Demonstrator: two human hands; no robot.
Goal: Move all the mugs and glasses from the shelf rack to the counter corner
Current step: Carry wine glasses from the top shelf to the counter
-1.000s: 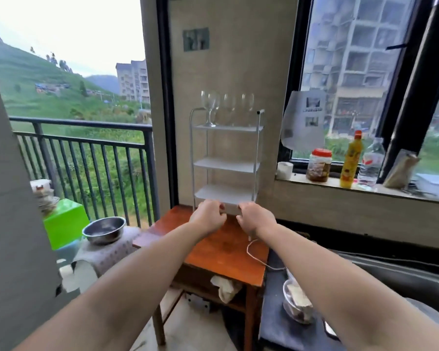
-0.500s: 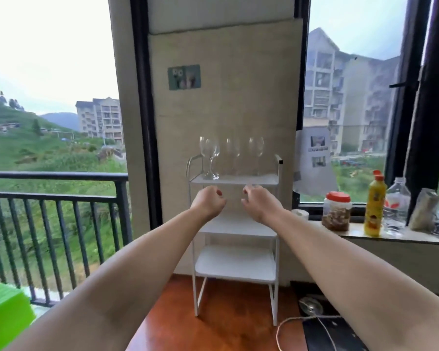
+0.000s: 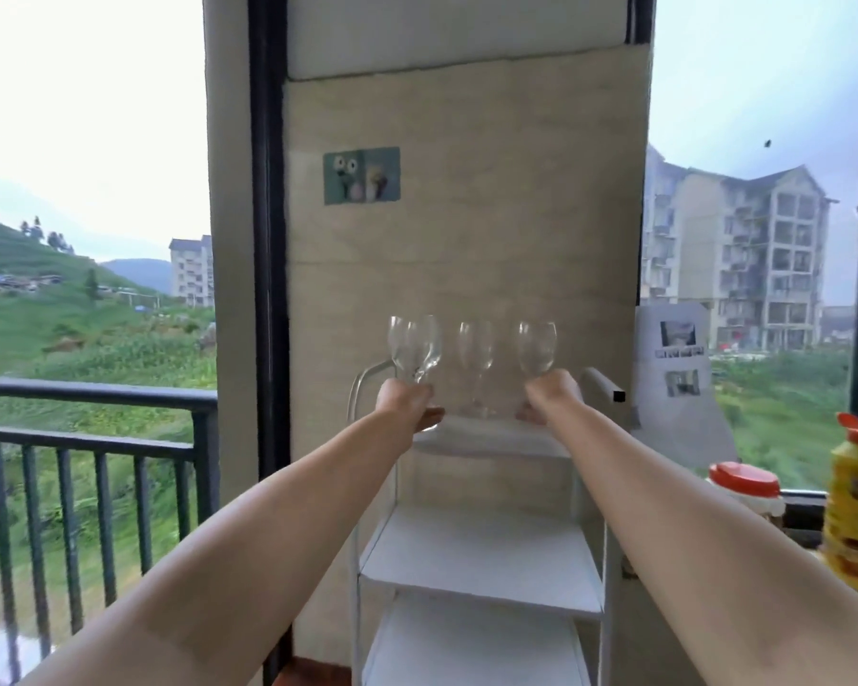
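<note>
Gripping thin, breakable wine glasses by the stems on the white rack's top shelf (image 3: pixel 496 440), left hand (image 3: pixel 407 403) closing around the 9 o'clock glass (image 3: pixel 413 346), right hand (image 3: pixel 548 393) taking the 3 o'clock glass (image 3: pixel 537 346), leaving the middle glass (image 3: pixel 475 351) standing.

Window ledge and balcony surroundings

1 yellow bottle (image 3: pixel 854 507) with an orange cap is seen beside 1 red-lidded jar (image 3: pixel 745 492) at the right; a flower sticker (image 3: pixel 361 175) is stuck on the beige wall panel (image 3: pixel 466 250), and a dark railing (image 3: pixel 90 428) is seen left.
</note>
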